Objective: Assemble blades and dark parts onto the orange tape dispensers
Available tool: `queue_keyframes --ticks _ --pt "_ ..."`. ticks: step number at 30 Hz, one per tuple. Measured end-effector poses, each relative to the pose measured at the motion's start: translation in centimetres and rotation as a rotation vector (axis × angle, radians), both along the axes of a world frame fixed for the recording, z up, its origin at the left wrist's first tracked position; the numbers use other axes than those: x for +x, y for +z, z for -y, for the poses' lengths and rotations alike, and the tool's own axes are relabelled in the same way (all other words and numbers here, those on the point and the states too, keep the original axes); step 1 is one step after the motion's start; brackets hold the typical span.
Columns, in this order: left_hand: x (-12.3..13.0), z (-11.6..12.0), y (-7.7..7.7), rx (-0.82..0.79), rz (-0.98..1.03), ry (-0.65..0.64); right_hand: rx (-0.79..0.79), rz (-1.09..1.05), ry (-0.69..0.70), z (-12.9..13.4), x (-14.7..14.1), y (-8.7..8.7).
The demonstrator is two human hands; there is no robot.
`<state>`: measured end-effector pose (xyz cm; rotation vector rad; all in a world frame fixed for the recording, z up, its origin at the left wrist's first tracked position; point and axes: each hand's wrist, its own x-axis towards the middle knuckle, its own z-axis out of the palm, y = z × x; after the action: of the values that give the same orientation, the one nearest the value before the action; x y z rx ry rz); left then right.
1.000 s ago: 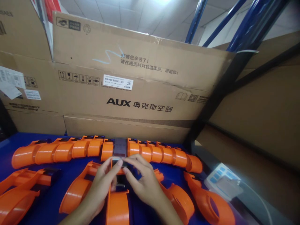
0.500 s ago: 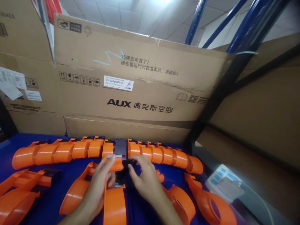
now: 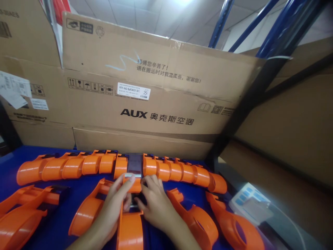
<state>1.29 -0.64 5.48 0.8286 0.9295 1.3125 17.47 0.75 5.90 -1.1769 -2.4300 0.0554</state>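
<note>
An orange plastic part (image 3: 130,229) with a wide curved band at its lower end stands upright at the bottom centre. My left hand (image 3: 117,198) is closed round its upper end, the thumb lying on top by a pale strip. My right hand (image 3: 153,199) is at the right side of that upper end, its fingers bent and pinched close to a dark piece; what they hold, if anything, is hidden. Just behind both hands is a dark flat rectangular piece (image 3: 135,165), between orange parts lined up in a row.
A row of orange parts (image 3: 91,165) crosses the blue surface (image 3: 62,199). Larger orange parts lie left (image 3: 18,222) and right (image 3: 203,222). Cardboard (image 3: 156,97) stands behind. A dark rack post (image 3: 234,118) and a white-blue device (image 3: 249,201) are at right.
My right hand has closed in on the upper end of the orange part, its fingers now more bent. My left thumb lies flatter across the top. The view has shifted slightly.
</note>
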Motion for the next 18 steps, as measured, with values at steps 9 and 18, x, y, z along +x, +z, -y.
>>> queue_keyframes --ticks 9,18 --pt "0.0 0.0 0.2 0.014 -0.016 0.043 -0.001 -0.162 -0.066 0.0 -0.4 0.1" --pt "0.0 0.1 -0.3 0.043 -0.089 0.001 -0.277 -0.864 -0.049 -0.2 0.3 1.8"
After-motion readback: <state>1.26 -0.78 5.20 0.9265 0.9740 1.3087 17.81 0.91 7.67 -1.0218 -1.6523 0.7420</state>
